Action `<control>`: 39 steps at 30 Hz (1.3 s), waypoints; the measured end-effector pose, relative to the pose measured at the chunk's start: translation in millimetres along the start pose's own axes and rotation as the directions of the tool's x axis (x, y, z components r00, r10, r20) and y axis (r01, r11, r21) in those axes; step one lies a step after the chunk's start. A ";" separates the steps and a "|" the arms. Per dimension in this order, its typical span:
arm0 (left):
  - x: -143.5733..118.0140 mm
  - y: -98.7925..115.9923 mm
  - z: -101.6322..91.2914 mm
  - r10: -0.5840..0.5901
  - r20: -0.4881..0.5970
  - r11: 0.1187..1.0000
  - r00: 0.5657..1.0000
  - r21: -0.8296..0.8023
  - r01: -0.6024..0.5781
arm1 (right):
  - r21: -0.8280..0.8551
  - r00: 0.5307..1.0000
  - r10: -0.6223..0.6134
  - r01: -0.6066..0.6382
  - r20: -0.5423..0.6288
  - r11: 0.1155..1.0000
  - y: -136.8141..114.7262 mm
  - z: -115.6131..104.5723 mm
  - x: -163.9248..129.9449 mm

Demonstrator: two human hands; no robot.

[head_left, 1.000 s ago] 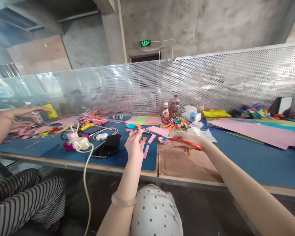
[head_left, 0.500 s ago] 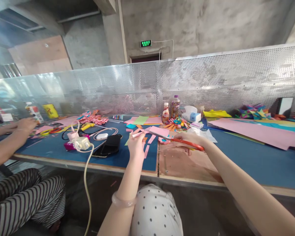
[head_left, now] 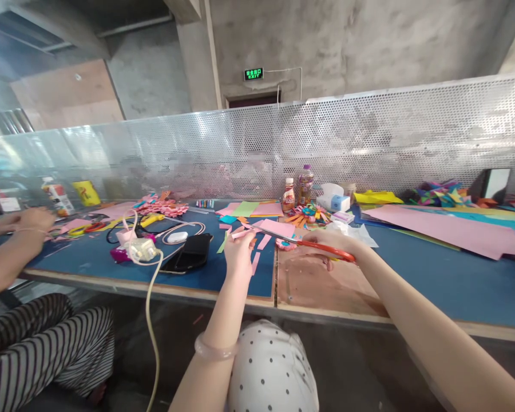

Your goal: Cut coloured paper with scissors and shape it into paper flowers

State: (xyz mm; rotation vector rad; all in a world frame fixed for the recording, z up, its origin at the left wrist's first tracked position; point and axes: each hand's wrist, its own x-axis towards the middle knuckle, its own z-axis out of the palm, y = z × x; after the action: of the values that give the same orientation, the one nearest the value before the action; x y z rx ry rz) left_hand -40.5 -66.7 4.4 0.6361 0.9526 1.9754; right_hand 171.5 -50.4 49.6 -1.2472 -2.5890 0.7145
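Left hand (head_left: 239,252) pinches a pink paper strip (head_left: 241,233) at its upper fingertips, above the blue tabletop (head_left: 90,260). Right hand (head_left: 332,243), fingers closed through the handles, grips orange-handled scissors (head_left: 298,242) whose blades reach left, meeting the strip's end.

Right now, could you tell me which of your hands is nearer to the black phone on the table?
Left. The left hand holds a pink paper strip just right of the phone; the right hand, gripping the scissors, is farther right.
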 end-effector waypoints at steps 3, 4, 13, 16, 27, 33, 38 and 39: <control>0.8 -0.2 -0.3 -0.008 0.017 1.000 1.000 -0.004 0.008 | -0.005 1.000 -0.002 0.002 -0.004 1.000 -2.2 0.0 -0.6; 1.0 -0.3 -0.2 -0.011 0.017 1.000 1.000 -0.013 0.011 | -0.005 1.000 0.000 0.000 -0.004 1.000 -2.5 0.1 -0.7; 1.7 -2.1 0.8 -0.034 0.034 0.998 0.999 -0.053 0.036 | -0.012 1.000 0.005 -0.005 0.009 1.000 4.0 0.9 2.3; 1.8 -1.9 1.2 -0.042 0.049 0.998 0.998 -0.048 0.045 | 0.005 1.000 0.000 0.000 0.025 1.000 3.3 0.4 1.1; 1.1 -3.0 1.1 -0.038 0.053 0.999 0.998 -0.034 0.040 | 0.022 0.999 -0.052 0.052 0.004 0.998 4.7 1.9 1.6; 2.3 -4.1 0.3 -0.043 0.066 0.999 0.997 -0.017 0.044 | 0.022 0.999 -0.026 0.026 0.026 0.999 8.0 1.5 2.8; 1.7 -3.9 0.5 -0.047 0.060 0.999 0.997 -0.014 0.048 | 0.019 0.999 -0.018 0.017 0.037 1.000 6.8 1.1 2.8; 1.8 -3.9 0.6 -0.046 0.060 0.999 0.997 -0.015 0.047 | 0.016 0.999 -0.016 0.015 0.035 1.000 5.8 0.9 2.5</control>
State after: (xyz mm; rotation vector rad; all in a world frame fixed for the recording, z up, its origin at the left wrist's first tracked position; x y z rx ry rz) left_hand -39.2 -63.6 1.8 0.6545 0.9065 1.9106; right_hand 173.5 -45.7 45.8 -1.2192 -2.6127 0.7583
